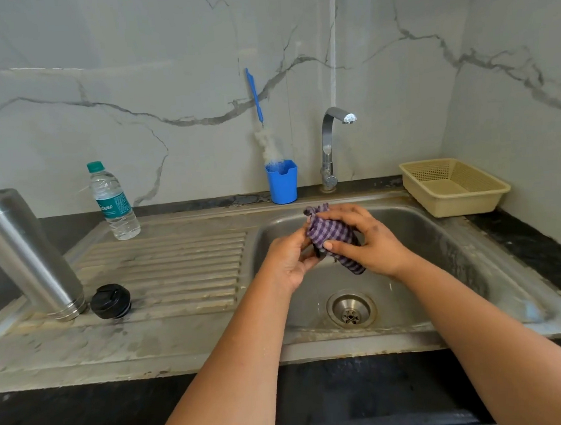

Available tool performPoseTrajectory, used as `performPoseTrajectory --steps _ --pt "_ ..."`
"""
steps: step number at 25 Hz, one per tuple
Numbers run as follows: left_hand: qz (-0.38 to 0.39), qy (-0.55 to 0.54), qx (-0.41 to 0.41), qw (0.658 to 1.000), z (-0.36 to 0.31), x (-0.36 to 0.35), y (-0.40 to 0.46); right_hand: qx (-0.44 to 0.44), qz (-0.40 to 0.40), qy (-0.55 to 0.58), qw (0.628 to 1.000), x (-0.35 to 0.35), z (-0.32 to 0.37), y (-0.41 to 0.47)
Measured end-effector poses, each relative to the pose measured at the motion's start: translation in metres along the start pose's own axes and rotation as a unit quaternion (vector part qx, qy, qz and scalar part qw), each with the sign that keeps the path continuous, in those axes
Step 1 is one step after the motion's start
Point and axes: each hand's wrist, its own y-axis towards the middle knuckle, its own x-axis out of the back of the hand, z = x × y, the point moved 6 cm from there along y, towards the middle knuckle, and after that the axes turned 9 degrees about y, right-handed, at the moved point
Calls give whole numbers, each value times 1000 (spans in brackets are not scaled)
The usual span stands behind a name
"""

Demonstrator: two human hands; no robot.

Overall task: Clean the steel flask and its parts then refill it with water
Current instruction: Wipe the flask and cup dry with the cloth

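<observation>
both hands are over the sink basin [423, 235] right now. the right hand [370, 239] has its fingers [335, 213] curled over a purple checked cloth [332, 233], thumb pressed on the near side, so it's gripping the cloth bunched around something small and dark. the left hand [289, 261] is cupped under it from the left, fingers curled round that dark piece, only a sliver of which peeks out below the cloth, so i can't tell exactly what part it is. a tail of the cloth hangs down under the right hand.

the steel flask [23, 253] stands mouth-down on the ribbed drainboard [177, 269] at the far left, looking tilted in the wide lens. just beside its mouth end sits a black flask lid [110, 301], close to it but i can't say if they touch.

at the back of the drainboard there's a plastic water bottle [114, 202] with a green cap, upright, with water in it. a blue cup [282, 182] stands on the sink's back ledge, left of the chrome tap [329, 149], with a blue-handled bottle brush [261, 120] stuck in it, leaning against the marble wall. a beige plastic basket [455, 185] sits on the dark table in the right corner. the round drain [351, 308] is in the basin bottom, below the hands.
</observation>
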Motion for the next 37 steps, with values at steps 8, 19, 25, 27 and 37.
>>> performPoseTrajectory --steps 8,19,25,27,37 --pt "38 108 -165 980 -13 -10 0 -228 -73 502 831 -9 -24 -5" --pt "35 117 -186 975 -24 -2 -3 140 -118 -60 981 7 12 -5" --pt "61 141 -232 960 -22 -11 -9 -255 -65 557 787 -18 -15 -10" --pt "60 145 -245 957 -21 -13 -10 -211 -103 541 807 -4 -16 -8" --pt "-8 301 -235 924 -28 -2 -10 162 -128 -91 974 22 24 -12"
